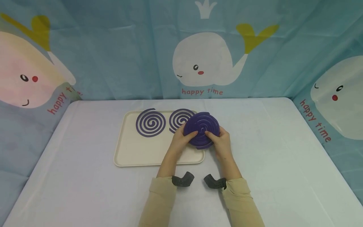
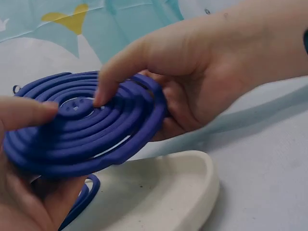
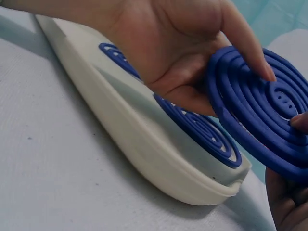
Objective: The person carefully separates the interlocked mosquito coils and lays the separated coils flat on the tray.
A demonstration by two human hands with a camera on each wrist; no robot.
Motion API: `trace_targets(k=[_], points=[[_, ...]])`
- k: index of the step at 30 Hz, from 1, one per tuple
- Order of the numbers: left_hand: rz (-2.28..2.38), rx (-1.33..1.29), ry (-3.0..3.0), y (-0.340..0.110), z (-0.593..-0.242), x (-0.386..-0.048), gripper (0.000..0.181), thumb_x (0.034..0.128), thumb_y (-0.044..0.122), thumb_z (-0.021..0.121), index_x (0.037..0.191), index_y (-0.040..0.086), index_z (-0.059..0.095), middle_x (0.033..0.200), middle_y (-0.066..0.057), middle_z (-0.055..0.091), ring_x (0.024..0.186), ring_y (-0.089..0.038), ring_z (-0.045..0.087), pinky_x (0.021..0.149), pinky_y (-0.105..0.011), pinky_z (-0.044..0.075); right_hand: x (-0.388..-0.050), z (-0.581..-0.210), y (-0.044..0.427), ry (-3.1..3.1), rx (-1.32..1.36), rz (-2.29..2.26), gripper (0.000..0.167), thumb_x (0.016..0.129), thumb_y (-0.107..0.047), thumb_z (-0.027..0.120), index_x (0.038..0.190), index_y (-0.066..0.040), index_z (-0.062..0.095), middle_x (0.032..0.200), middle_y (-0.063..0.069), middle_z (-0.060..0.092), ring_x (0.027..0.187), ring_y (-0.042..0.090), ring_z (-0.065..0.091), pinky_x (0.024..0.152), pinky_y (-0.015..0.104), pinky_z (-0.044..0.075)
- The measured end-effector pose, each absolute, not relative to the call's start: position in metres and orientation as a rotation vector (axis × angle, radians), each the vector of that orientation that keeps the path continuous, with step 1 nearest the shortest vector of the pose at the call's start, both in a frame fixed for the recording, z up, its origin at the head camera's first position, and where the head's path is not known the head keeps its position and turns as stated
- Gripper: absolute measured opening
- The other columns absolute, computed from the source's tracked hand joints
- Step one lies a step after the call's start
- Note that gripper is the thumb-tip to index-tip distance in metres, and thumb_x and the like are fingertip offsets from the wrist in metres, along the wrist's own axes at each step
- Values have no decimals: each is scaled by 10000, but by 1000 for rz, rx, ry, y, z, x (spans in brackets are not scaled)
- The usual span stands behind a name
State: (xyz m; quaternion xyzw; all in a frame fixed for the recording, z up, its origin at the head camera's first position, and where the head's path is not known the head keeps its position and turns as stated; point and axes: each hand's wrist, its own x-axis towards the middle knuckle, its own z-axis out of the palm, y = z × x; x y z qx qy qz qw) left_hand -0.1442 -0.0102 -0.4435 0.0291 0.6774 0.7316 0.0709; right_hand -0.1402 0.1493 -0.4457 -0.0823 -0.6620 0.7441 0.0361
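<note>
Both hands hold a blue-purple mosquito coil disc (image 1: 202, 120), tightly wound and thick-looking, above the right end of a cream tray (image 1: 147, 153). My left hand (image 1: 178, 139) grips its left side, thumb on the upper face and fingers underneath. On the opposite side, my right hand (image 1: 222, 142) grips it the same way. The two thumbs lie near the centre of the disc (image 2: 91, 137), which is tilted. Under the disc, most fingers are hidden. One loosely wound mosquito coil (image 1: 151, 123) lies at the tray's back left; another coil (image 1: 181, 118) beside it is partly covered by the left hand.
The tray lies on a white-covered table (image 1: 278, 151). Behind it hangs a blue curtain (image 1: 124, 56) with whale prints. Dark curved devices, a left one (image 1: 182, 179) and a right one (image 1: 215, 182), sit at the wrists by the beige sleeves.
</note>
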Motion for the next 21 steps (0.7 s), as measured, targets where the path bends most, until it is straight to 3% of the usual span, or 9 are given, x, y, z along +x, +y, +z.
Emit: trace_targets(k=[4, 21], points=[[2138, 14, 2207, -8, -443, -145, 536, 810, 141, 707, 1289, -14, 524, 1240, -190, 589, 1189, -323, 526, 1054, -403, 366, -138, -445, 146, -2062, -205, 2263, 422, 789, 66, 649, 1200, 85, 556, 1171, 235, 603, 981, 102, 620, 919, 244, 478], [2174, -126, 2322, -2, -444, -144, 439, 747, 116, 734, 1135, -52, 619, 1089, -203, 657, 1036, -322, 615, 955, -383, 461, -135, -446, 144, -2069, -103, 2245, 431, 803, 41, 656, 1220, 61, 549, 1194, 226, 594, 1039, 140, 603, 954, 261, 457]])
